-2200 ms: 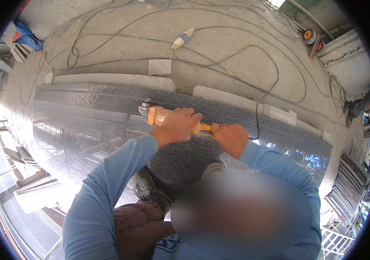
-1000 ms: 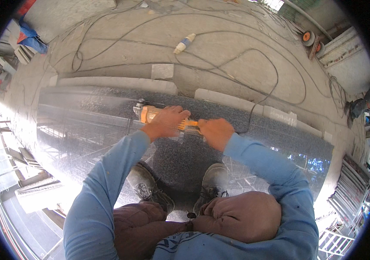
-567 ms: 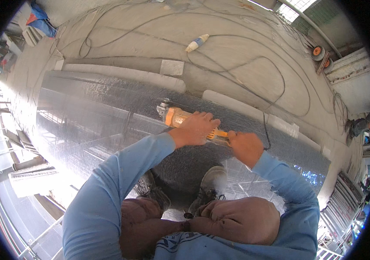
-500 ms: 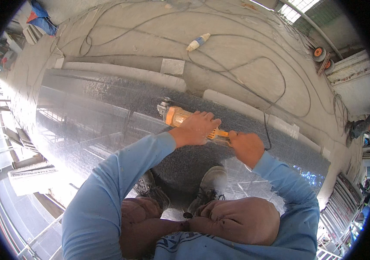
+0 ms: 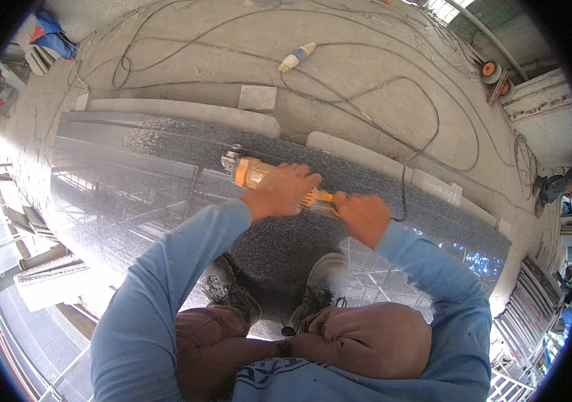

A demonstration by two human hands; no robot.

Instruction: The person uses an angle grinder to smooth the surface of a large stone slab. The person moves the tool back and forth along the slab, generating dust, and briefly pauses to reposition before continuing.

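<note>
A yellow angle grinder (image 5: 251,173) lies across the middle of a dark speckled stone slab (image 5: 165,194), its metal head pointing left. My left hand (image 5: 282,190) is wrapped over the grinder's body. At the tool's rear end, my right hand (image 5: 365,216) grips the handle. The grinder's head is over the slab's upper part; whether its disc touches the stone I cannot tell. A dark cord (image 5: 403,187) runs from beside my right hand up past the slab's far edge.
Pale stone strips (image 5: 192,114) lie along the slab's far edge, with a small square tile (image 5: 257,98) beyond. Loops of cable cross the dusty floor, and a white-and-blue bottle-shaped thing (image 5: 297,57) rests there. Stacked slats (image 5: 527,311) stand at right. My shoes (image 5: 326,281) are on the near side.
Both hands have moved the grinder a little to the left and slightly away from me along the slab. The grip of each hand stays the same. The view has shifted slightly.
</note>
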